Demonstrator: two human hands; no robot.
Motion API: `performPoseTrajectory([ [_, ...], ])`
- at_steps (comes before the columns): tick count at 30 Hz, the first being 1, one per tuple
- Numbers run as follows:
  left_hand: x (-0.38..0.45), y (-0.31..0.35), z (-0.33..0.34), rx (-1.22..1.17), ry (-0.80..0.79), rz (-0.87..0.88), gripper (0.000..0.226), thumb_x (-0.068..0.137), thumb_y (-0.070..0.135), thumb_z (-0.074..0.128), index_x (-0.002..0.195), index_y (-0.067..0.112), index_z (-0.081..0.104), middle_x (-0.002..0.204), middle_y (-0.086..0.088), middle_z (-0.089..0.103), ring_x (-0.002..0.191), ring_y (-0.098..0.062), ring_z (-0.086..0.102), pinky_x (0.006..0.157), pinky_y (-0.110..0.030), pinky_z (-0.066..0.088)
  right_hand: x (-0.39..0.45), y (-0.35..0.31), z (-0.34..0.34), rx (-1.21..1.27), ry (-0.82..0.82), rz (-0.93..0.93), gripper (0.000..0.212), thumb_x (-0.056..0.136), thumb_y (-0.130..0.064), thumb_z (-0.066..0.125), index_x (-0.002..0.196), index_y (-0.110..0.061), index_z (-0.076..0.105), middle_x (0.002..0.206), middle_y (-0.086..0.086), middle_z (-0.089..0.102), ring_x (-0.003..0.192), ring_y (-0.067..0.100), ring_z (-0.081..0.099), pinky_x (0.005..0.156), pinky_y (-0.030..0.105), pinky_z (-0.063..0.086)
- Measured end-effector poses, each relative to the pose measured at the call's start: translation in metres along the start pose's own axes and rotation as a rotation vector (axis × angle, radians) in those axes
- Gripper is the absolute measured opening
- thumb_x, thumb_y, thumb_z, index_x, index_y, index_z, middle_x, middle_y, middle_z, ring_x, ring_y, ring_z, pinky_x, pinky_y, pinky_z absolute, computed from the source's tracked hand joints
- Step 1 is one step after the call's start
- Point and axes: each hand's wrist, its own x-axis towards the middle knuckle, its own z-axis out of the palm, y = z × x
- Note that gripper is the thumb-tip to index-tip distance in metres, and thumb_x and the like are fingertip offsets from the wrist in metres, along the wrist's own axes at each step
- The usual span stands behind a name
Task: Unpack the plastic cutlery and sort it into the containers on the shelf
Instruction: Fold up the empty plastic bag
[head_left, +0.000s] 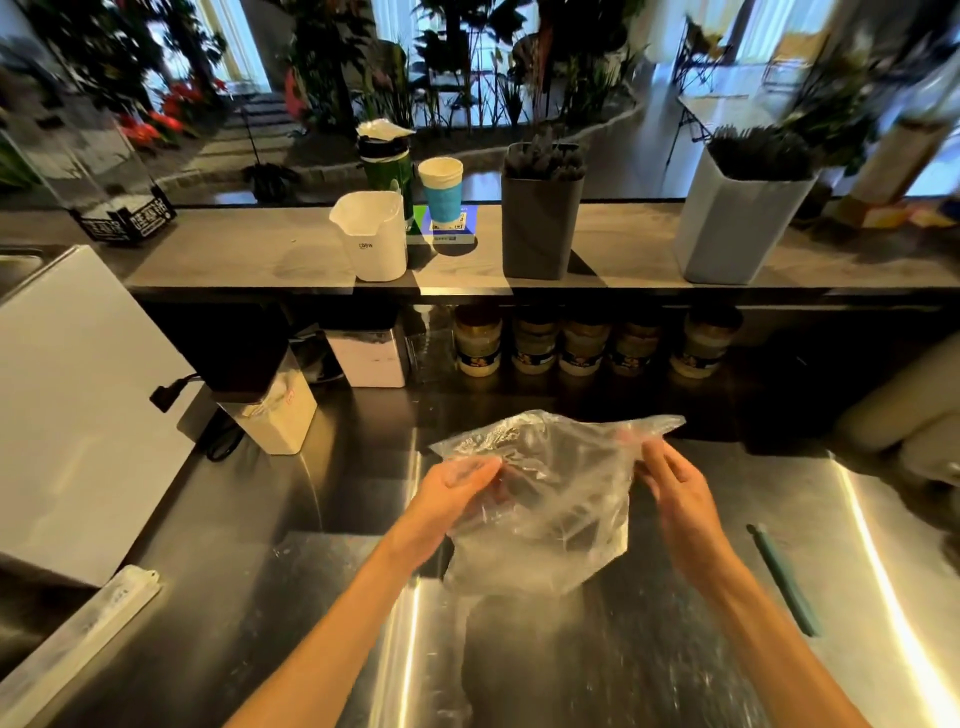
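A clear plastic bag (550, 499) with dark cutlery dimly visible inside hangs above the steel counter (649, 649). My left hand (460, 486) grips its left upper edge and my right hand (670, 480) pinches its right upper edge. On the wooden shelf (260, 254) stand three containers: an empty white one (371, 244), a dark grey one (540, 218) filled with black cutlery, and a light grey one (737, 218) also filled with black cutlery.
A green bottle (387, 166) and a blue-sleeved cup (441, 189) stand behind the white container. Jars (582, 345) line up under the shelf. A white board (67, 405) leans at left. A teal pen-like stick (784, 579) lies on the counter at right.
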Motion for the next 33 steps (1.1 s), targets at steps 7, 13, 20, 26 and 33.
performPoseTrajectory([
  [7, 0.013, 0.023, 0.005, -0.280, 0.187, -0.076, 0.037, 0.098, 0.027, 0.064, 0.115, -0.005, 0.069, 0.103, -0.026, 0.070, 0.091, -0.034, 0.069, 0.080, -0.032, 0.061, -0.015, 0.009, 0.009, -0.206, -0.374, 0.237, 0.067, 0.077, -0.035, 0.088, 0.135, -0.032, 0.055, 0.123, -0.006, 0.073, 0.114, 0.015, 0.070, 0.093, 0.030, 0.058],
  [13, 0.024, 0.030, -0.020, -0.349, 0.410, -0.146, 0.037, 0.092, 0.030, 0.069, 0.114, -0.001, 0.069, 0.096, -0.017, 0.071, 0.073, -0.017, 0.071, 0.064, -0.026, 0.060, -0.026, -0.003, -0.001, -0.124, -0.360, 0.309, 0.045, 0.087, -0.050, 0.073, 0.128, -0.029, 0.070, 0.125, 0.003, 0.072, 0.115, 0.022, 0.069, 0.099, 0.040, 0.055],
  [20, 0.000, 0.018, -0.026, 0.060, -0.229, -0.226, 0.067, 0.096, 0.026, 0.067, 0.153, 0.033, 0.033, 0.136, -0.001, 0.064, 0.128, -0.016, 0.059, 0.107, -0.050, 0.046, -0.020, -0.015, 0.001, 0.011, -0.218, 0.404, 0.040, 0.102, -0.041, 0.047, 0.126, -0.020, 0.072, 0.119, 0.006, 0.075, 0.110, 0.021, 0.072, 0.090, 0.034, 0.059],
  [26, -0.011, 0.019, -0.031, 0.103, 0.025, -0.078, 0.029, 0.095, 0.034, 0.065, 0.123, 0.027, 0.067, 0.109, -0.006, 0.074, 0.103, -0.024, 0.069, 0.084, -0.030, 0.058, -0.015, -0.014, -0.010, 0.044, -0.195, 0.373, 0.027, 0.101, -0.014, 0.055, 0.123, -0.013, 0.071, 0.122, 0.011, 0.073, 0.109, 0.020, 0.071, 0.092, 0.031, 0.056],
  [33, -0.012, 0.017, -0.047, -0.087, 0.076, -0.046, 0.034, 0.100, 0.016, 0.057, 0.132, 0.029, 0.063, 0.107, -0.003, 0.074, 0.093, -0.013, 0.072, 0.081, -0.024, 0.059, -0.014, -0.023, -0.025, 0.123, -0.226, 0.266, 0.043, 0.099, -0.005, 0.053, 0.138, -0.023, 0.060, 0.127, 0.005, 0.071, 0.116, 0.023, 0.068, 0.095, 0.036, 0.058],
])
